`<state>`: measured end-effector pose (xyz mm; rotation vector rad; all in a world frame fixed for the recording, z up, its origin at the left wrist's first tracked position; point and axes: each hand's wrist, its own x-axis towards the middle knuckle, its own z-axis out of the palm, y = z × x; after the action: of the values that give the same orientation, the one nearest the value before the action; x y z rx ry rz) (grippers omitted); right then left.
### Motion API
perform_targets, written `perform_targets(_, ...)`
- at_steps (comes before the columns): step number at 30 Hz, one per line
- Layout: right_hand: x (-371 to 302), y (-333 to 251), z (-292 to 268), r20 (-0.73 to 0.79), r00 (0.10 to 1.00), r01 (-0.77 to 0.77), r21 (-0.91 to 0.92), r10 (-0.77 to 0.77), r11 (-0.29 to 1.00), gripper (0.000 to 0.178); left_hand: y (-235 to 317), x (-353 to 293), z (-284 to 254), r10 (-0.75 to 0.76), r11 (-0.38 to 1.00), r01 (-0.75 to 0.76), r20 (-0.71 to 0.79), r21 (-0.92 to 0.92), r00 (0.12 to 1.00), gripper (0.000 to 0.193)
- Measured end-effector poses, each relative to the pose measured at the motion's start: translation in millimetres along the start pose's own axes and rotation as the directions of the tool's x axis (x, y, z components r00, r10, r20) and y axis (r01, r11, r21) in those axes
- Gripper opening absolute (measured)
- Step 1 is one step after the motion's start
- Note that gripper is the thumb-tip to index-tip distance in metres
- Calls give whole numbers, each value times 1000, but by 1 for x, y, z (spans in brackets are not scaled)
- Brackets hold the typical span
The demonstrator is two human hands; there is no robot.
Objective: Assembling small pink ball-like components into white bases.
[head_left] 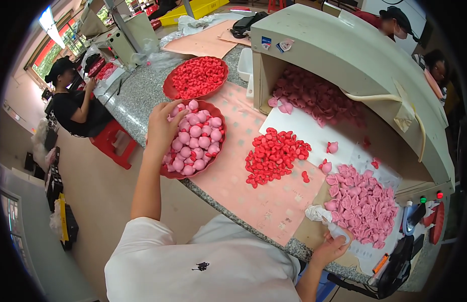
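My left hand [163, 123] reaches over the left rim of a red scalloped dish [225, 132], its fingers bent and apart above the contents. Round pink pieces [195, 131] with small red parts fill the dish. Whether a fingertip touches one is hard to see. At the lower right, my right hand [333, 248] is closed around a small translucent squeeze bottle [338, 231]. The bottle's tip points up and left toward a crumpled white tissue [318, 213]. Beyond it spreads a heap of pink petal-like pieces [362, 204]. A pile of small red bow-shaped pieces [274, 157] lies between my hands.
A second red dish [166, 86] holds many red pieces. At the right, a cream hooded machine [344, 45] covers more pink pieces [314, 95]. An orange lighter-like object [380, 263] lies near the front edge. A person in black [72, 103] sits at the far left; others are behind the machine.
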<state>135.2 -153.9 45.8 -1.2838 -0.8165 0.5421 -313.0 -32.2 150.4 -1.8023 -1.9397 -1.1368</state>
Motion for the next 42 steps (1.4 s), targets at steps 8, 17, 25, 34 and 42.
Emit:
perform_targets(8, 10, 3, -1, -43, 999, -30, 70, 33, 997, 24, -10, 8, 9, -215, 970, 236, 241, -62, 946, 35)
perform_targets(17, -11, -28, -3, -31, 999, -10, 73, 12, 997, 26, -34, 4, -27, -320, 788, 387, 218, -480, 922, 55)
perform_targets(25, -45, -39, -15, -21, 1000, 15, 51, -14, 999, 35, -78, -12, -53, -473, 398, 350, 137, -848, 870, 64)
perform_targets(34, -81, -51, -4, -37, 999, 36, 48, -34, 998, 36, -213, -6, -84, -719, -193, -25, 124, -981, 684, 15)
perform_targets(42, -103, -65, -8, -88, 996, -1, -261, -23, 965, 52, -338, 3, -113, -876, -90, 47, 102, -995, 472, 14)
